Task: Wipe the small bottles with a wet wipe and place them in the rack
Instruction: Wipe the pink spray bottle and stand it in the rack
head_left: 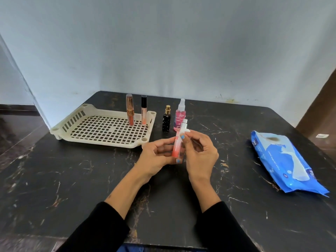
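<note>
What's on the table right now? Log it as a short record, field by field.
in hands: slim pink tube bottle, gripped by left hand
wiping: right hand pinches white wipe against it
in rack: tall lipstick tube and lip gloss, upright at far edge of cream rack
waiting: black perfume bottle, pink spray bottle, upright beside rack
right side: blue wipes pack

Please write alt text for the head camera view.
Both hands hold a slim orange bottle above a black table; the right hand presses a wipe on it. Two tubes stand in the cream rack.
</note>
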